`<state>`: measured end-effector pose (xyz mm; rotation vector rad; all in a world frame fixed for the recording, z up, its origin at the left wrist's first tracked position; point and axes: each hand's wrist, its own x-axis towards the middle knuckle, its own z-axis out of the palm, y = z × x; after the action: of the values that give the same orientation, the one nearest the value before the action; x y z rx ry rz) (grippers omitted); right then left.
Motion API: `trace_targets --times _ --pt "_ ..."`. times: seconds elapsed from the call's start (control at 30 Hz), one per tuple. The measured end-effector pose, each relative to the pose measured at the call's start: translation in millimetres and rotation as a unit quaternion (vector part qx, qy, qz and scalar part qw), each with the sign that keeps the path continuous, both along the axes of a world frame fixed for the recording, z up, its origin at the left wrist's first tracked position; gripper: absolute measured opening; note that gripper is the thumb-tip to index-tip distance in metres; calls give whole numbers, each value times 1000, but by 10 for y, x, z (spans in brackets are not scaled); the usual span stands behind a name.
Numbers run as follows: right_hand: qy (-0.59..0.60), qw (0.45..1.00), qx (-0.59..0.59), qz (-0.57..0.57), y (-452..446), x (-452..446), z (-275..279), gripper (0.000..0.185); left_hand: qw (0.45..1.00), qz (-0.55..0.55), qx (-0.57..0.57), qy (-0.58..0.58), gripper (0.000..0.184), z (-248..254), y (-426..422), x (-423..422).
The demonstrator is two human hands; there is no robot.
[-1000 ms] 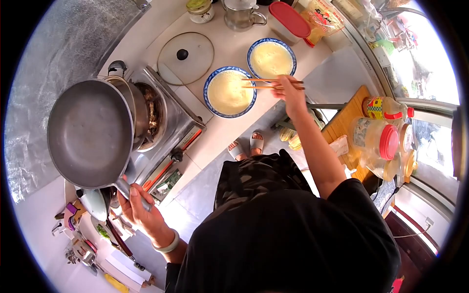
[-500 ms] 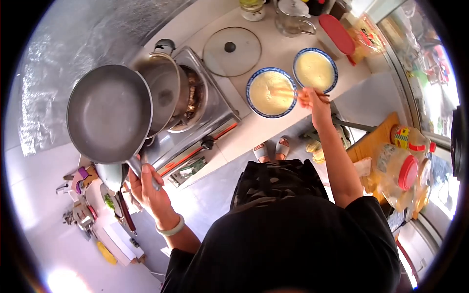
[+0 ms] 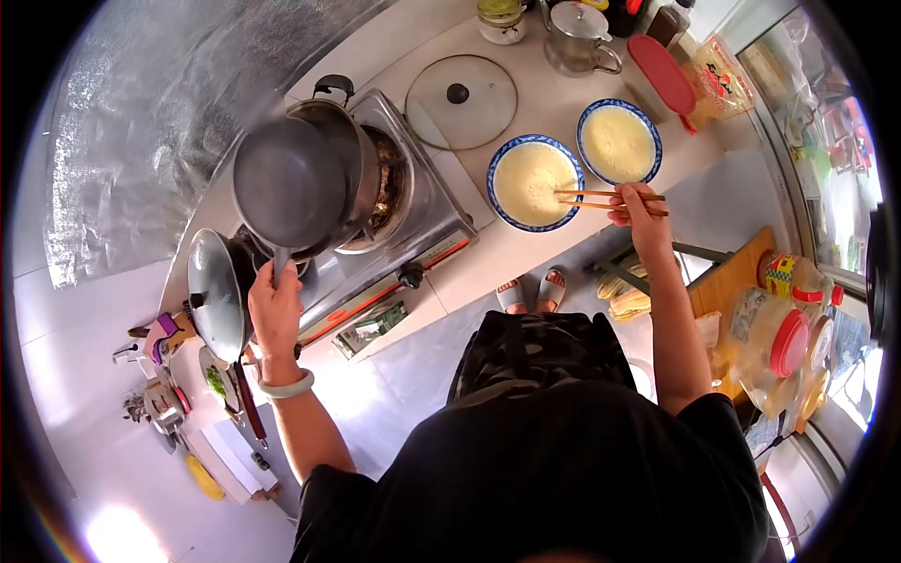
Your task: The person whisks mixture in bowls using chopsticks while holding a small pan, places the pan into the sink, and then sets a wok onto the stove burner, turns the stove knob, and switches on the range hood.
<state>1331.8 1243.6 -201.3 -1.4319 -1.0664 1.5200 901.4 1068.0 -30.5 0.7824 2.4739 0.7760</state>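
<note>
My left hand (image 3: 275,314) is wrapped round the handle of a dark frying pan (image 3: 289,183), which is slightly blurred and overlaps a metal pot (image 3: 349,141) on the gas stove (image 3: 422,220). My right hand (image 3: 642,218) holds a pair of wooden chopsticks (image 3: 610,201), their tips over the pale yellow liquid in the nearer blue-rimmed bowl (image 3: 535,183). A second blue-rimmed bowl (image 3: 618,141) with similar liquid stands just behind it to the right.
A glass lid (image 3: 474,117) lies behind the stove. A metal pitcher (image 3: 574,42) and a red-lidded container (image 3: 662,80) stand at the back. Another lidded pan (image 3: 218,296) is at the left. Large jars (image 3: 765,328) sit on a wooden board at the right.
The frying pan has come down and right, closer over the stove, with my left hand still on its handle. The whole view has shifted. My right hand's chopsticks remain at the nearer bowl.
</note>
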Motion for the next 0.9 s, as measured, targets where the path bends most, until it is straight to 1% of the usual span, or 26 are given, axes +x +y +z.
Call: trace_targets --times 0.07,0.27,0.47,0.67,0.77,0.9 --pt "-2 1000 1 4 -21 -30 39 19 1000 -4 -2 -7 26 -69 9 -40" --pt "-11 1000 3 -2 -56 7 87 19 999 -38 -20 -7 25 -57 63 7" --pt "-4 1000 0 0 -101 10 120 19 999 -34 -19 -12 25 -57 47 -12" --pt "-7 1000 7 0 -118 -23 226 20 996 16 12 -85 26 -31 -17 -11" --pt "-10 1000 15 4 -124 -21 256 20 991 23 61 -116 27 -55 -96 -46" --pt "-11 1000 20 10 -157 -2 263 19 992 23 89 -90 27 36 -161 -12"
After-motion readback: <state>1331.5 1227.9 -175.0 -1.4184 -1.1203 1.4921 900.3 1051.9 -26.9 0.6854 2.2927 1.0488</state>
